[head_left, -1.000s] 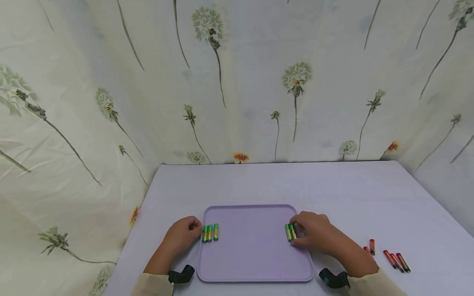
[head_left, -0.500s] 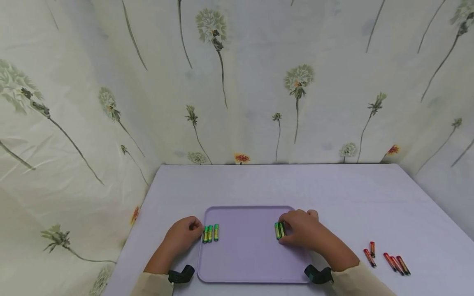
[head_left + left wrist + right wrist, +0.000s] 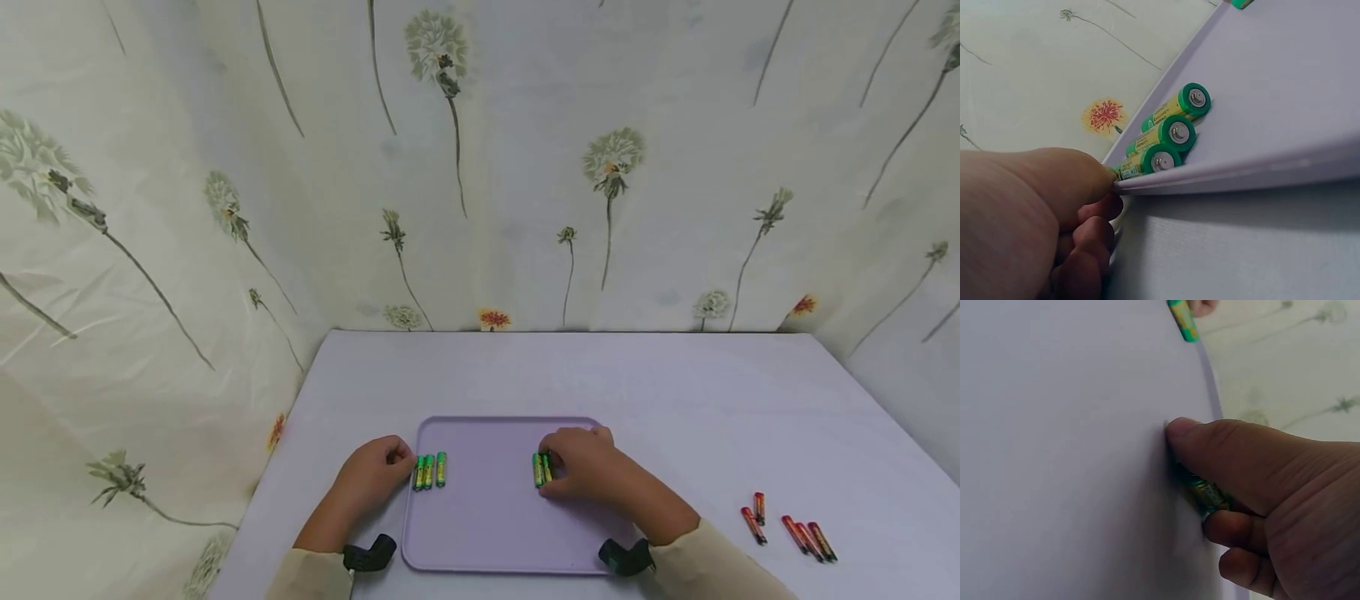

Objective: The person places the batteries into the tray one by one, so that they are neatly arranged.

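Note:
A lilac tray [image 3: 487,533] lies on the table. My left hand [image 3: 375,475] pinches its left rim, thumb above and fingers curled below, as the left wrist view shows. Just inside that rim lie three green-and-yellow batteries [image 3: 1177,132], side by side; the outermost is close to my thumb. Over the right half of the tray, my right hand [image 3: 588,467] grips two more green batteries [image 3: 538,470] between thumb and fingers. In the right wrist view, the thumb and fingers partly hide the held battery [image 3: 1207,494].
Several red batteries [image 3: 808,537] lie on the table [image 3: 712,400] to the right of the tray, in two loose groups. A flower-printed curtain [image 3: 517,167] stands behind the table and along its sides. Each wrist wears a black camera [image 3: 371,553].
My right hand has slid leftward from the tray's right edge with the two green batteries. The left hand keeps its place on the rim. More of the red batteries shows now.

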